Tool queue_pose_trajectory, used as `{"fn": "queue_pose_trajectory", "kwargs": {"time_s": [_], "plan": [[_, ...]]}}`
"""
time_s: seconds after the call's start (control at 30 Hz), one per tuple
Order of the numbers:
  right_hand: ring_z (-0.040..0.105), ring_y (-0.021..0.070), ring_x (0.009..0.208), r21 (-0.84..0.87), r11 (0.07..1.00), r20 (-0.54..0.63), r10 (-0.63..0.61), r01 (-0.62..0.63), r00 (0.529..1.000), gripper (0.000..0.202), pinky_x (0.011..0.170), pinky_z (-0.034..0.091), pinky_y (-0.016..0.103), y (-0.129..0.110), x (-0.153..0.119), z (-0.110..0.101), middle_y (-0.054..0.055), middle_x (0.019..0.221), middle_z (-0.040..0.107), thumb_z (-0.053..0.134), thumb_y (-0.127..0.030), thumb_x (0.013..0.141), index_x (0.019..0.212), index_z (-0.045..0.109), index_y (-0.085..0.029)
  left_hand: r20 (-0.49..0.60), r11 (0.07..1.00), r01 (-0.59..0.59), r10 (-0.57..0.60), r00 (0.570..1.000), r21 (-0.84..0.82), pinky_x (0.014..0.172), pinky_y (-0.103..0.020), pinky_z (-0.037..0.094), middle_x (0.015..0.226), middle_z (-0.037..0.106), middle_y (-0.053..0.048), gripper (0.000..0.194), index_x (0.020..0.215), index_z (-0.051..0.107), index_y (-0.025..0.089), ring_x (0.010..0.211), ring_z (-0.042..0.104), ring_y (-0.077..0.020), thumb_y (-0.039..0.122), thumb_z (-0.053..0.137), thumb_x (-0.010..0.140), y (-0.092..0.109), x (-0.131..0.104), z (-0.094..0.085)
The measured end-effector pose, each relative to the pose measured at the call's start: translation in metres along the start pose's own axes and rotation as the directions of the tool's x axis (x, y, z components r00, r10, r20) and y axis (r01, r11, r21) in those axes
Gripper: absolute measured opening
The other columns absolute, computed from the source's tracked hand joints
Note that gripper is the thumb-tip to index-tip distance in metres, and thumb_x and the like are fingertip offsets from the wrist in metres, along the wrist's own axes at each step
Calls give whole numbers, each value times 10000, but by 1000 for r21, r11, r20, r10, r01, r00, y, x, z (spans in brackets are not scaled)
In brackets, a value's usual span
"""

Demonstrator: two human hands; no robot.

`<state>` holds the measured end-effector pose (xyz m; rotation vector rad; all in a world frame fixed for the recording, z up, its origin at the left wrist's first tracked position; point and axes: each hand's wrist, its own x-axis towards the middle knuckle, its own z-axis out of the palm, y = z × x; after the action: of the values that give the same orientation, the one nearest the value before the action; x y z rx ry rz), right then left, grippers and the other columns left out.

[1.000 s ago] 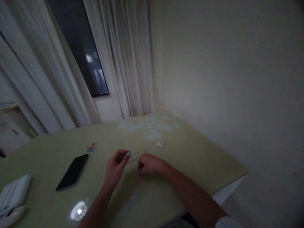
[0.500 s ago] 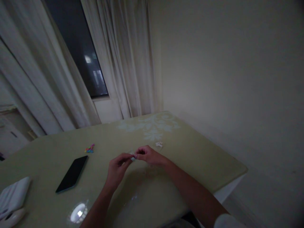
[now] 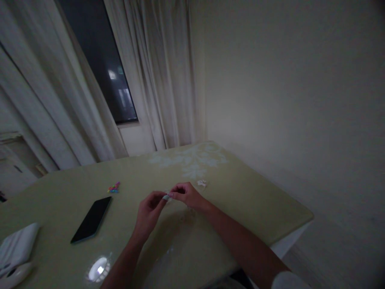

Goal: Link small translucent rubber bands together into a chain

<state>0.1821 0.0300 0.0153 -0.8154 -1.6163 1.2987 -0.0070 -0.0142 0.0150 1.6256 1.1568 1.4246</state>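
Above the middle of the table, my left hand [image 3: 149, 210] and my right hand [image 3: 187, 195] meet fingertip to fingertip. Between them is a small pale piece [image 3: 166, 197], whitish-green and too small to name. Thumb and forefinger of the left hand pinch it from one side. The right hand's fingertips close on its other end, partly hiding it. Just beyond the right hand lie some little white pieces [image 3: 201, 183]. A little heap of bright coloured bits [image 3: 114, 187] sits farther off to the left.
The pale green table [image 3: 255, 200] has a white floral pattern near its far corner. A dark phone or tablet [image 3: 92, 220] lies left of my hands. White objects [image 3: 19, 245] rest at the left edge. A lamp's reflection shines near the front. Curtains [image 3: 168, 80] and a wall stand behind.
Both hands have shifted very slightly, and the fingers have adjusted around the small pale piece, which shows a little more to the left. Nothing else on the table has moved.
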Motion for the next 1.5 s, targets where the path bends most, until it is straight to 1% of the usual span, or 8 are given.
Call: {"fn": "queue_pose_trajectory", "kwargs": {"time_s": [0.2, 0.47, 0.7, 0.87, 0.97, 1.1, 1.23, 1.5], "plan": [[471, 122, 660, -352, 906, -120, -294, 236, 948, 300, 632, 402, 256, 10, -7, 16, 13, 857, 604, 860, -442, 787, 955, 795, -203, -123, 997, 67, -72, 990, -39, 685, -319, 611, 801, 811, -65, 362, 897, 796, 178, 724, 739, -221, 500, 831, 737, 4, -1, 1], [573, 156, 764, -565, 764, -74, -423, 311, 903, 190, 734, 468, 272, 14, -15, 20, 42, 907, 625, 708, -374, 945, 1032, 782, -222, -128, 975, 166, -186, 974, -148, 841, -400, 637, 973, 847, -99, 376, 974, 830, 175, 897, 787, -281, 439, 848, 708, -1, -4, 8], [537, 134, 712, -546, 802, -104, -354, 244, 930, 118, 690, 442, 254, 12, -10, 15, 19, 881, 599, 726, -307, 909, 956, 747, -201, -37, 997, 82, -82, 996, -14, 895, -433, 626, 1085, 832, -114, 416, 1074, 805, 199, 968, 782, -290, 503, 763, 793, -8, 5, -1], [505, 123, 663, -475, 861, -219, -313, 179, 924, 106, 665, 424, 255, 12, -2, 7, 6, 829, 590, 765, -282, 876, 890, 741, -180, -125, 931, 23, 24, 992, 363, 941, -522, 578, 1230, 759, -168, 564, 1231, 729, 183, 1124, 714, -354, 554, 718, 807, -34, 14, -21], [511, 120, 655, -469, 868, -235, -299, 162, 925, 103, 664, 422, 253, 11, 2, 3, 3, 814, 594, 789, -262, 858, 861, 741, -170, -31, 850, -20, 43, 999, 527, 1048, -590, 496, 1331, 693, -213, 729, 1338, 655, 140, 1250, 637, -415, 519, 785, 728, -56, 15, -24], [526, 117, 662, -500, 854, -211, -280, 143, 937, 93, 678, 421, 250, 13, 3, 0, -1, 808, 600, 804, -235, 852, 852, 747, -162, 55, 831, -62, 38, 998, 552, 1040, -550, 511, 1315, 665, -203, 711, 1380, 608, 140, 1198, 660, -384, 433, 772, 753, -72, 17, -23], [526, 113, 657, -555, 820, -177, -278, 137, 944, 101, 664, 416, 243, 14, 2, -1, 4, 818, 618, 805, -245, 863, 848, 752, -160, 55, 832, -60, 35, 998, 551, 989, -519, 552, 1272, 629, -194, 730, 1387, 592, 114, 1133, 671, -360, 441, 775, 761, -69, 17, -22], [619, 150, 795, -751, 654, -42, -177, 86, 983, 91, 720, 428, 254, 7, -2, 0, 28, 896, 668, 778, -278, 906, 912, 780, -187, 98, 725, -254, 251, 963, 640, 1039, -521, 526, 1271, 584, -118, 668, 1418, 588, 250, 1204, 600, -343, 309, 795, 785, -55, 12, -10]]}}
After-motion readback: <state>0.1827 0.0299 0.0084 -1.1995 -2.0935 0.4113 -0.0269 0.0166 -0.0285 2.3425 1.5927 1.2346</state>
